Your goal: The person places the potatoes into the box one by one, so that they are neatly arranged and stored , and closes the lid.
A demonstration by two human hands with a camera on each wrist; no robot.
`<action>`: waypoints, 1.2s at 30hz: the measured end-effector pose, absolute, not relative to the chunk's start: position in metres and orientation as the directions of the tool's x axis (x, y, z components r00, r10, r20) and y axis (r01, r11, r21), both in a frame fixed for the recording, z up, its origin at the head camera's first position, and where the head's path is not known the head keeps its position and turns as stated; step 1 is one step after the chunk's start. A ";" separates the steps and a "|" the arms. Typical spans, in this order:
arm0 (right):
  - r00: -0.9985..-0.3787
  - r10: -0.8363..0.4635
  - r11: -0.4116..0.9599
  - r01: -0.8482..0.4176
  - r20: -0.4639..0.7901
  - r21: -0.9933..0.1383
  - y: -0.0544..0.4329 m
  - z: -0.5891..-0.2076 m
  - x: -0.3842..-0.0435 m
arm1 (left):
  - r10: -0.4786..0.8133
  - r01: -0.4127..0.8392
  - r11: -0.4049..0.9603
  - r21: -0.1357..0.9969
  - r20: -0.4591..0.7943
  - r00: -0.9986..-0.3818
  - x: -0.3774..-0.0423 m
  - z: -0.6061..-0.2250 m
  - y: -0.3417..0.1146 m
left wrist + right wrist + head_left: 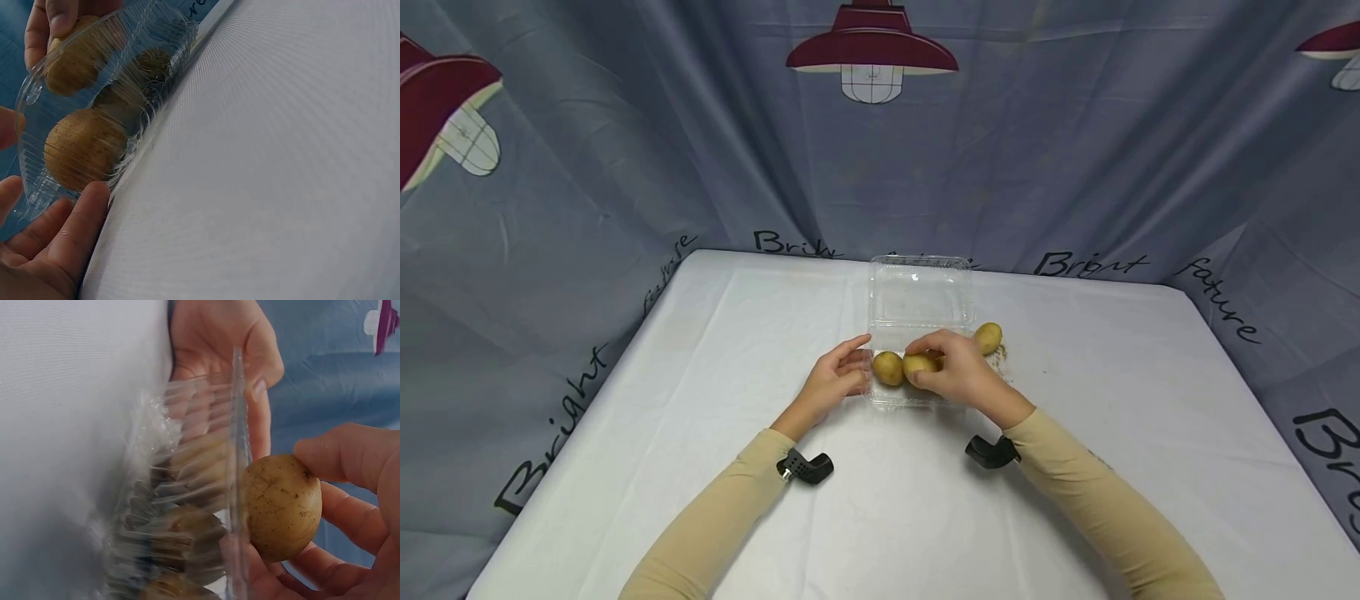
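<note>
A clear plastic clamshell box (880, 402) lies on the table with its lid (920, 296) raised at the back. My right hand (958, 371) pinches a potato (284, 506) between thumb and fingers, at the level of the box's rim. Another potato (888, 368) sits inside at the left end, and the wrist views show more through the ribbed wall, partly blurred. At the box's left side is my left hand (829, 382), its fingers extended along the wall and touching it. One potato (988, 337) lies outside, just right of the box.
Brown crumbs of dirt (998, 358) are scattered on the white tablecloth (775, 333) by the outside potato. A grey-blue curtain (880, 167) printed with lamps and lettering hangs behind the table and on both sides.
</note>
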State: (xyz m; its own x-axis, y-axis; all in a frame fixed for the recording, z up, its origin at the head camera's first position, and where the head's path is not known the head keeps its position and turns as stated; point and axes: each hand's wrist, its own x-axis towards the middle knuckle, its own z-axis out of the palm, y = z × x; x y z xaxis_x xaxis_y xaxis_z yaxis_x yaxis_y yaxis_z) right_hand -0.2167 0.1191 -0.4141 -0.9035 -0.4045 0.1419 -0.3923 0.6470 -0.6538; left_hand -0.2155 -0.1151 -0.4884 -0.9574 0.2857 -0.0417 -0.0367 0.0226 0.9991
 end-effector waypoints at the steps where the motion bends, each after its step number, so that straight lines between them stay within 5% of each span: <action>1: -0.901 -0.410 0.646 -0.398 0.145 -0.652 0.119 -0.415 -0.216 | 0.286 -0.036 0.022 0.999 -0.040 -0.957 -0.216 -0.489 -0.115; 36: -0.891 -0.440 0.620 -0.395 0.116 -0.678 0.117 -0.425 -0.216 | 0.290 -0.029 0.020 0.999 -0.033 -0.957 -0.217 -0.490 -0.115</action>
